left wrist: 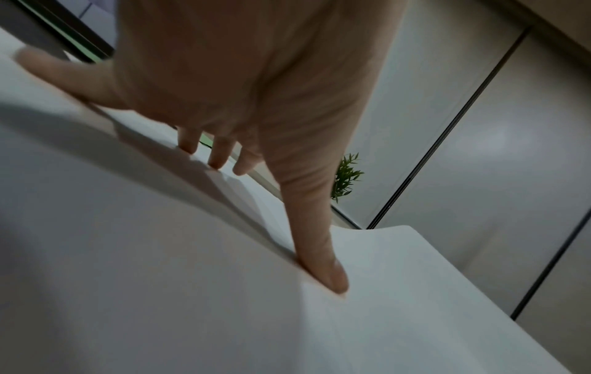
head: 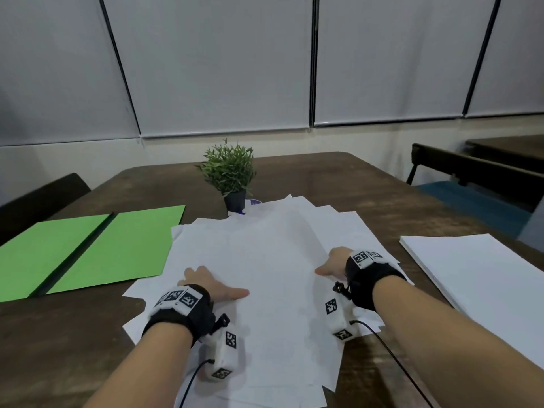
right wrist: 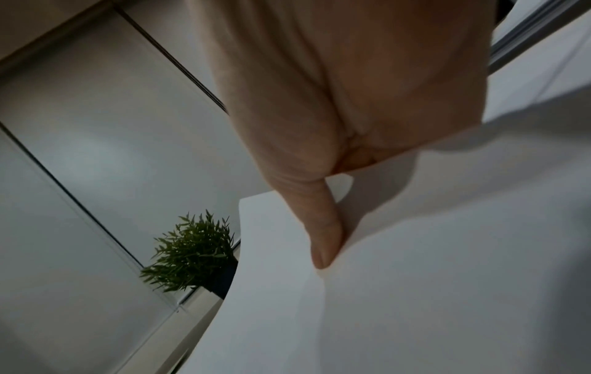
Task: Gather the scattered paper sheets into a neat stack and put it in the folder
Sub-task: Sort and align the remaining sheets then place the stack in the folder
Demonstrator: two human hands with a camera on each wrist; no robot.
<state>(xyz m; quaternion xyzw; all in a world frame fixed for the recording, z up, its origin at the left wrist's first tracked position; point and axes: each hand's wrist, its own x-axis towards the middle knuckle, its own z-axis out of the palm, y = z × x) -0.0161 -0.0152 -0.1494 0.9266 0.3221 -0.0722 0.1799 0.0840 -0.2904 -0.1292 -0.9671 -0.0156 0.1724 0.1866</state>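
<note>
Several loose white paper sheets [head: 265, 260] lie fanned and overlapping in the middle of the brown table [head: 338, 184]. An open green folder [head: 88, 248] lies flat to their left, apart from both hands. My left hand [head: 212, 285] rests on the sheets' left side. In the left wrist view its fingers [left wrist: 217, 157] are spread and touch the paper [left wrist: 160, 278], and the thumb [left wrist: 319, 253] presses down. My right hand [head: 335, 262] holds the right side: the thumb [right wrist: 323, 227] lies on top of the paper [right wrist: 447, 253], and a sheet edge hides the fingers.
A small potted plant [head: 229, 172] stands just behind the sheets. A separate neat pile of white paper [head: 477, 275] lies at the table's right edge. A dark chair [head: 38, 201] is at the left and a bench [head: 471, 169] at the far right.
</note>
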